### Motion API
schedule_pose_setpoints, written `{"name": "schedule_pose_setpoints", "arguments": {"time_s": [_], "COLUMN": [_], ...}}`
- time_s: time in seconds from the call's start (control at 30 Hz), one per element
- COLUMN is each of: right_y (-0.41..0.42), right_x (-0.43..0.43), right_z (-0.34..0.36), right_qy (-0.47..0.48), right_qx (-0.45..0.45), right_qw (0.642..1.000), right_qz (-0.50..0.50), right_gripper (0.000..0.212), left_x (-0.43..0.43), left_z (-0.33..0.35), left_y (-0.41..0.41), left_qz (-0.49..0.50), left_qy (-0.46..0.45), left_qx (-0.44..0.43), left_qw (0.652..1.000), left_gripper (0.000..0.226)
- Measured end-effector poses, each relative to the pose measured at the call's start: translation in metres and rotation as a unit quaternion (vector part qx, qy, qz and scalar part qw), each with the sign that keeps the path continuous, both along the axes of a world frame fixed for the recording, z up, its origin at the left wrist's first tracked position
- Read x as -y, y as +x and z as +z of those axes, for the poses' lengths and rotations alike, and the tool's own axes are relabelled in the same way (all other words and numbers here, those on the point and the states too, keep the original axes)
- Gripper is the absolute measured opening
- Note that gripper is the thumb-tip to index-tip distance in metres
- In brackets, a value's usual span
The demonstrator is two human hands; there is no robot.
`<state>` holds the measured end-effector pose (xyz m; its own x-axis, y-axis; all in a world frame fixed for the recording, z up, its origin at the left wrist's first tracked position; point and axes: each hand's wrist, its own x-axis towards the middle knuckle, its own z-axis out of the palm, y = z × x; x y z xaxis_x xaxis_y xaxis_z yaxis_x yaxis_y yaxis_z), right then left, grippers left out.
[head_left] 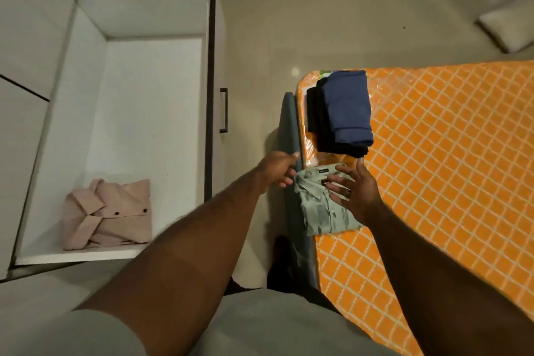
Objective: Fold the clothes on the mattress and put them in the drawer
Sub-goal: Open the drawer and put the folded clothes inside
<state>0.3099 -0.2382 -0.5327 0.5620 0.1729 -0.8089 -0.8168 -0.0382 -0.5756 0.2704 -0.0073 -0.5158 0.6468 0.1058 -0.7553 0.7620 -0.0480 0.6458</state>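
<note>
A folded pale green patterned shirt (320, 208) lies at the left edge of the orange mattress (439, 153). My left hand (278, 167) hovers just left of it with loosely curled fingers, holding nothing. Over the shirt's right side is my right hand (354, 189), fingers spread; whether it touches the cloth I cannot tell. Farther along the mattress edge a folded blue garment (346, 107) rests on a folded black one (316, 118). The white drawer (144, 20) stands pulled open on the left, with a folded pink shirt (112, 214) in its near corner.
A dark handle (224, 110) sits on the drawer front, and a strip of tiled floor (254, 66) separates drawer from mattress. A grey-blue bed frame edge (289, 124) runs along the mattress. A white pillow (508, 29) lies on the floor at far right.
</note>
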Motion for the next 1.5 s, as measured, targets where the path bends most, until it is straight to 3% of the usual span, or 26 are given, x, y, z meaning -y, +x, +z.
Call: {"name": "schedule_pose_setpoints", "arguments": {"time_s": [0.2,0.37,0.5,0.67,0.83,1.03,1.17,1.3,1.4,1.5], "right_y": [-0.01,-0.026,-0.04,-0.058,-0.066,-0.076,-0.076,-0.072,-0.068,-0.068], "right_x": [0.028,0.034,0.04,0.046,0.045,0.036,0.034,0.036,0.046,0.061], "right_z": [-0.062,-0.112,-0.143,-0.187,-0.211,-0.221,-0.224,-0.211,-0.197,-0.171], "right_qy": [0.02,-0.011,-0.052,-0.084,-0.169,-0.034,0.009,0.058,0.09,0.097], "right_qx": [-0.053,-0.082,-0.116,-0.142,-0.17,-0.179,-0.166,-0.168,-0.16,-0.151], "right_qw": [0.997,0.984,0.957,0.925,0.894,0.902,0.896,0.9,0.901,0.914], "right_qz": [-0.056,-0.157,-0.26,-0.341,-0.379,-0.392,-0.413,-0.399,-0.393,-0.364], "right_gripper": [0.07,0.06,0.057,0.055,0.019,0.041,0.042,0.032,0.031,0.031], "left_x": [0.028,0.038,0.036,0.044,0.072,0.089,0.088,0.092,0.09,0.078], "left_z": [-0.058,-0.113,-0.157,-0.207,-0.244,-0.26,-0.266,-0.264,-0.253,-0.237], "left_y": [0.022,0.045,0.065,0.098,0.126,0.125,0.122,0.126,0.12,0.104], "left_qz": [-0.074,-0.139,-0.227,-0.335,-0.396,-0.425,-0.407,-0.456,-0.421,-0.333], "left_qy": [0.023,0.073,0.159,0.186,0.223,0.283,0.261,0.237,0.163,0.054], "left_qx": [-0.053,-0.039,-0.019,-0.018,0.0,0.032,0.033,-0.001,-0.039,-0.092], "left_qw": [0.996,0.987,0.961,0.924,0.891,0.859,0.875,0.858,0.891,0.937], "left_gripper": [0.028,0.013,0.037,0.071,0.1,0.099,0.089,0.074,0.055,0.056]}}
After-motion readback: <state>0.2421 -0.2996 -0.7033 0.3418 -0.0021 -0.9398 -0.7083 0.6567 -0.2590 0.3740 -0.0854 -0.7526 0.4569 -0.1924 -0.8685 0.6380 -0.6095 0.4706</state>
